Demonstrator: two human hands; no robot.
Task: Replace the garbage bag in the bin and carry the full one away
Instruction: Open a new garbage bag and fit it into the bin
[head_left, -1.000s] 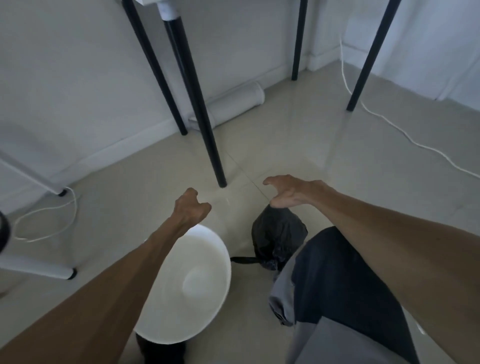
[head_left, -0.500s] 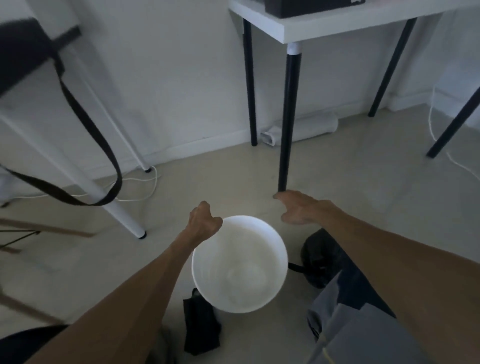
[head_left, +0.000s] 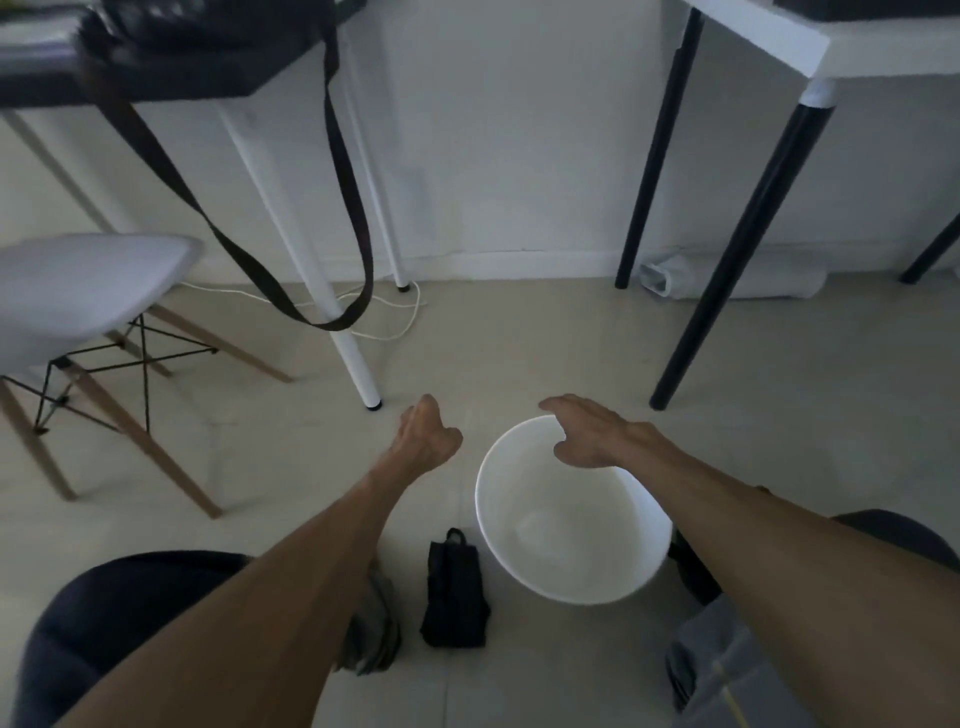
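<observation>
Both the left hand (head_left: 423, 439) and right hand (head_left: 589, 434) hung loosely spread, holding nothing, above the bare round white plastic bin (head_left: 524, 561) beside the folded black plastic bag (head_left: 454, 597), probably light, limp and slippery, best pinched at its upper edge.

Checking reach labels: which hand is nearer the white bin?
Right. The right hand hangs over the far rim of the white bin, fingers spread. The left hand is off to the bin's left, above bare floor, holding nothing.
</observation>
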